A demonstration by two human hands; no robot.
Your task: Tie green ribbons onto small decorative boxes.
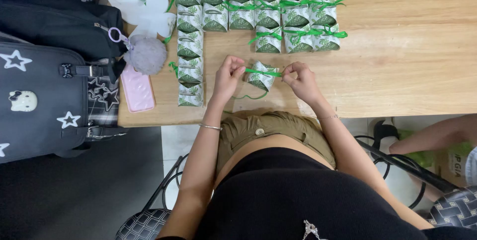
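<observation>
The long pale wooden table (407, 61) filled the top of the view, and at its left end sat a black bag with white stars (39, 101), a fluffy grey pom-pom charm (146, 54) and a pink phone case (137, 90). Further up the table stood rows of small green-and-white patterned paper boxes (258, 6), many already dressed with bows, and a single column of untied ones (190, 66) ran down towards the near edge.

Right at the centre, near the table's front edge, was one small green-and-white paper box (260, 77) with a thin green satin ribbon (263, 73) stretched across its top, a loose tail curling below it. The box looked feather-light and easily crushed, so it seemed best steadied at its folded corners; the ribbon looked slick and limp, best taken close to the knot.

The left hand (227, 78), with a slim bracelet on the wrist, was closed in a fingertip pinch on one ribbon end. The right hand (300, 81) mirrored it, pinching the other end, with both wrists angled inward and the forearms reaching forward from the lap.
</observation>
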